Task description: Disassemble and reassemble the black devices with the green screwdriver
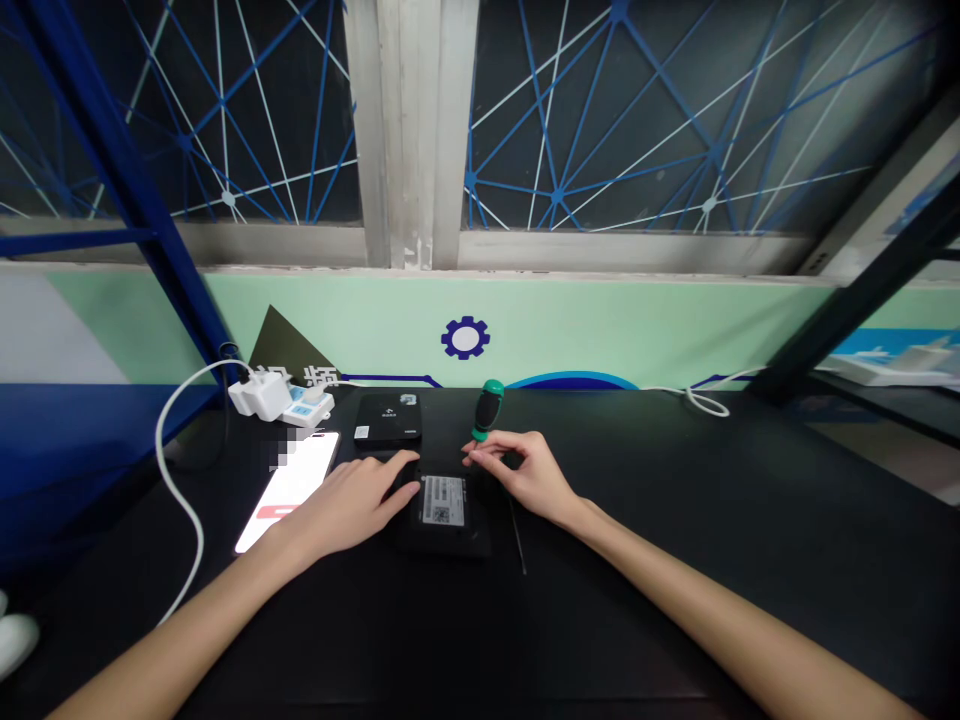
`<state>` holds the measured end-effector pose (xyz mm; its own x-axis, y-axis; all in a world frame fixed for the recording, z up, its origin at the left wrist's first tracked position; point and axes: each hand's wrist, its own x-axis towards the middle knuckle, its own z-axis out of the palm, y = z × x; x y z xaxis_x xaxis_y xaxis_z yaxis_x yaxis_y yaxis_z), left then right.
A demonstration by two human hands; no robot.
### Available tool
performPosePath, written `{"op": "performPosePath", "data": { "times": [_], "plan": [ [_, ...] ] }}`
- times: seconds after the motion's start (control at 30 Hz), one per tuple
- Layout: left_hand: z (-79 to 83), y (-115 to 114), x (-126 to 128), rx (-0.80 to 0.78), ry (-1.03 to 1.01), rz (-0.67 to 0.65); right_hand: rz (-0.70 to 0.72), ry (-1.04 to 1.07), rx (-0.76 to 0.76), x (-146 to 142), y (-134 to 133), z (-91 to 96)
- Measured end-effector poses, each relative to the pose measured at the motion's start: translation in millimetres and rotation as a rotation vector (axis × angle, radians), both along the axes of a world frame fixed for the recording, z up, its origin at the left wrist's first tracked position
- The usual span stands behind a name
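Note:
A black electronic device [450,535] with a white printed label [444,500] lies on the dark table before me. My left hand [360,500] rests at its left side, thumb and index finger apart, their tips at the edge. With my right hand [521,465] I pinch a screwdriver [490,405] low down, beneath its green and black handle. The screwdriver stands nearly upright over the far right part of the device; its tip is hidden by my fingers. A thin dark metal rod [518,540] lies right of the device, below my right hand.
Behind the device lies a second flat black box [388,418]. A lit phone [294,490] is left, partly behind my left forearm. White plugs sit in a power strip [307,405], with a white cable [182,500] curving forward. Another white cable [705,402] lies by the wall.

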<state>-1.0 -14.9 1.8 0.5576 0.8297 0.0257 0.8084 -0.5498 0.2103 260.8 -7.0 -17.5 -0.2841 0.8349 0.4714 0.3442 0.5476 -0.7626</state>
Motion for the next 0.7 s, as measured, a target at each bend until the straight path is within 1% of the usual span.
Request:
{"op": "performPosePath", "data": {
  "times": [0.3, 0.53, 0.7],
  "plan": [
    [0.6, -1.1, 1.2, 0.004, 0.022, 0.009, -0.021, -0.005, 0.026, 0.0, 1.5, -3.5],
    [1.6, -1.8, 2.3, -0.003, 0.035, 0.021, -0.057, -0.019, 0.085, -1.9, 1.7, -6.2],
    [-0.5, -2.2, 2.7, 0.012, 0.007, 0.021, -0.076, -0.018, 0.123, -2.8, 0.4, -8.6]
  ]
}}
